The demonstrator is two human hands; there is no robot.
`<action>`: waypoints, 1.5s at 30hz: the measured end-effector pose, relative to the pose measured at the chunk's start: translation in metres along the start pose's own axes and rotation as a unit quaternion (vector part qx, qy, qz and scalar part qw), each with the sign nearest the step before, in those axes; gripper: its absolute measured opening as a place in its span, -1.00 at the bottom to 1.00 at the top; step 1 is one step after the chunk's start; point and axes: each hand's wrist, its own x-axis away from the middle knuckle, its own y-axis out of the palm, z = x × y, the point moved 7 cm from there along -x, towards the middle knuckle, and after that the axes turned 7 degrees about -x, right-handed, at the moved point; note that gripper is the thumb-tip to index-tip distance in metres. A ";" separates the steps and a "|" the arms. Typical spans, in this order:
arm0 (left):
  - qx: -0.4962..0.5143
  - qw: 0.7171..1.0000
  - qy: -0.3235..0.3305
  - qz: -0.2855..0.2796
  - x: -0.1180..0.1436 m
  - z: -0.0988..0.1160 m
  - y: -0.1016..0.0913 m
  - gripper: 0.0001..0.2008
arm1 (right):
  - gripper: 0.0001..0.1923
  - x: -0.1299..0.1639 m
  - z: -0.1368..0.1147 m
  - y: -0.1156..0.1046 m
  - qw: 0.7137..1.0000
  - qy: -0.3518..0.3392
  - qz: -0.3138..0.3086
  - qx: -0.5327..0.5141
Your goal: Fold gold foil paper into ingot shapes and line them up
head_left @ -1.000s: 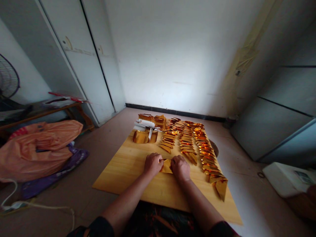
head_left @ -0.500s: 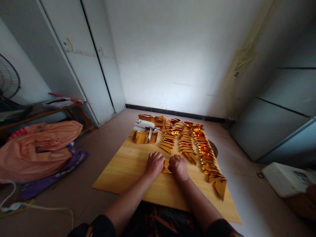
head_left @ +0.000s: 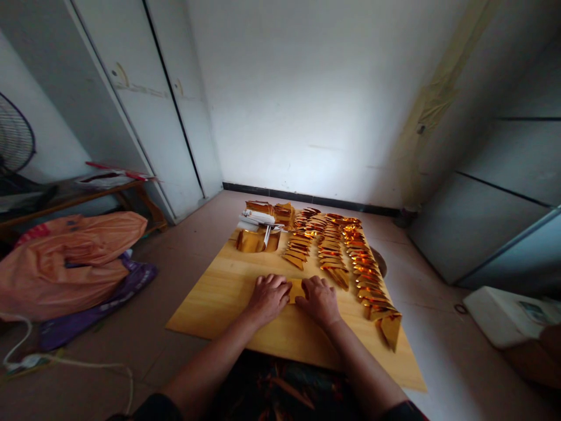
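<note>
A small piece of gold foil paper (head_left: 297, 291) lies on the wooden board, between my two hands. My left hand (head_left: 270, 297) has its fingers bent and pressed together at the paper's left edge. At the right edge, my right hand (head_left: 321, 298) grips the paper with curled fingers and the thumb near its lower side. Beyond my hands stand rows of folded gold foil pieces (head_left: 334, 251), several per row. A curved gold sheet (head_left: 250, 241) and white paper strips (head_left: 258, 217) lie toward the board's back left.
The wooden board (head_left: 210, 304) is in front of my lap. An orange bag (head_left: 79, 257) and a purple bag (head_left: 109, 304) lie on the floor at left, near a white cable (head_left: 87, 363). A white box (head_left: 499, 316) stands at right, and a fan (head_left: 15, 134) at far left.
My hands have moved slightly apart, showing more of the gold paper between them. The fingers have loosened from tighter curls. The rows of folded pieces look the same.
</note>
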 end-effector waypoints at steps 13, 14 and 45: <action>0.001 1.000 0.000 -0.016 0.003 0.001 -0.002 -0.65 | -0.67 0.008 -0.014 -0.003 0.999 0.034 0.031 0.027; 0.000 1.000 0.002 -0.017 0.003 0.001 -0.001 -0.64 | -0.67 0.008 -0.012 -0.003 0.999 0.033 0.027 0.022; 0.008 0.994 0.086 -0.067 0.004 -0.014 0.005 -0.54 | -0.71 0.009 0.018 -0.002 0.996 -0.049 -0.047 -0.062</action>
